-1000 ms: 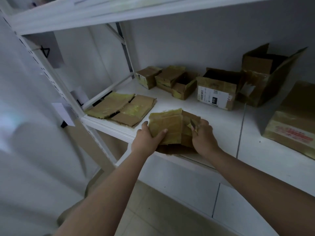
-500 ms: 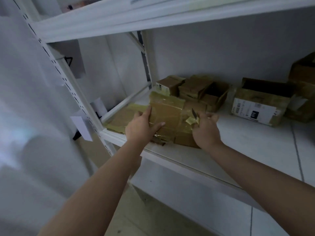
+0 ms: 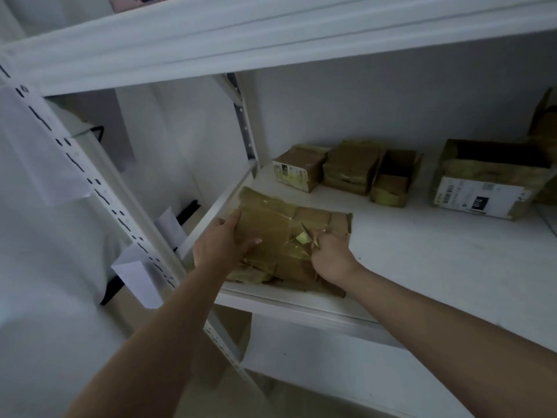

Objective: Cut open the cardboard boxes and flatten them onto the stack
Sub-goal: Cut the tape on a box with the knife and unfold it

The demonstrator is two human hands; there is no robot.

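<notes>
Cardboard, brown and flattened with glossy tape across it (image 3: 271, 224), is laid at the near-left corner of the white metal shelf (image 3: 422, 254), on top of a stack of other flattened brown pieces (image 3: 301, 282) whose edges show beneath it at the near edge. Its left edge is gripped by the left hand (image 3: 221, 245), thumb over the top face and fingers at the edge. A small blade (image 3: 307, 232) is pinched in the curled fingers of the right hand (image 3: 330, 254), which rests on the right part of the sheet (a scrap of yellowish tape sits just beside the blade).

Farther back, three small brown cardboard boxes (image 3: 346, 170) are set side by side, the right one open at the top. To their right an open brown box with a white printed label (image 3: 485, 182) is seen. White paper tags (image 3: 135, 276) are hung on the perforated upright at the left.
</notes>
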